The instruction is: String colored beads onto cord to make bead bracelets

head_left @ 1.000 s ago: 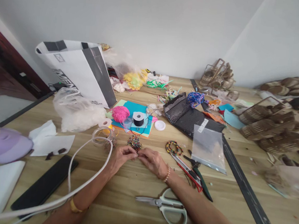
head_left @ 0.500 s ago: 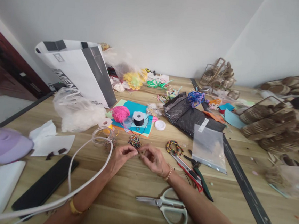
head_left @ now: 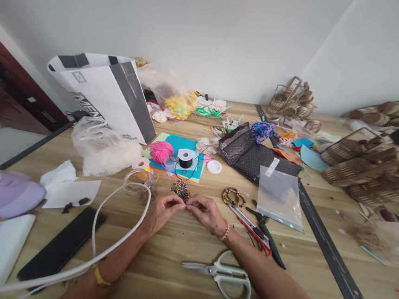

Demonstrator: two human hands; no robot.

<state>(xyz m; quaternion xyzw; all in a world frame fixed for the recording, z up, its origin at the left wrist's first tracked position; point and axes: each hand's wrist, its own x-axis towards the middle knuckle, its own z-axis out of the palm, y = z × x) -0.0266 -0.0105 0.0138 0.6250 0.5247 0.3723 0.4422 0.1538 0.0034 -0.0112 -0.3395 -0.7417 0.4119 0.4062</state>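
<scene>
My left hand [head_left: 164, 209] and my right hand [head_left: 205, 212] meet fingertip to fingertip on the wooden table [head_left: 184, 241], both pinched closed. What they pinch is too small to make out. Just beyond the fingertips lies a heap of multicoloured beads [head_left: 180, 189]. A finished bead bracelet [head_left: 232, 196] lies to the right of my right hand. Behind the beads a black thread spool [head_left: 185, 158] and a pink yarn ball [head_left: 160, 151] rest on coloured paper sheets [head_left: 182, 145].
White-handled scissors [head_left: 225, 275] lie near my right forearm, red and green tools [head_left: 257, 229] beside the wrist. A clear jar [head_left: 136, 182], white cable [head_left: 107, 248], black phone [head_left: 61, 244], zip bag [head_left: 279, 196], black mesh pouch [head_left: 248, 153], paper bag [head_left: 110, 93] and woven baskets [head_left: 362, 159] crowd the table.
My hands have stayed in place by the bead heap; the fingertips shifted slightly, pressing together again after a small gap half a second ago.
</scene>
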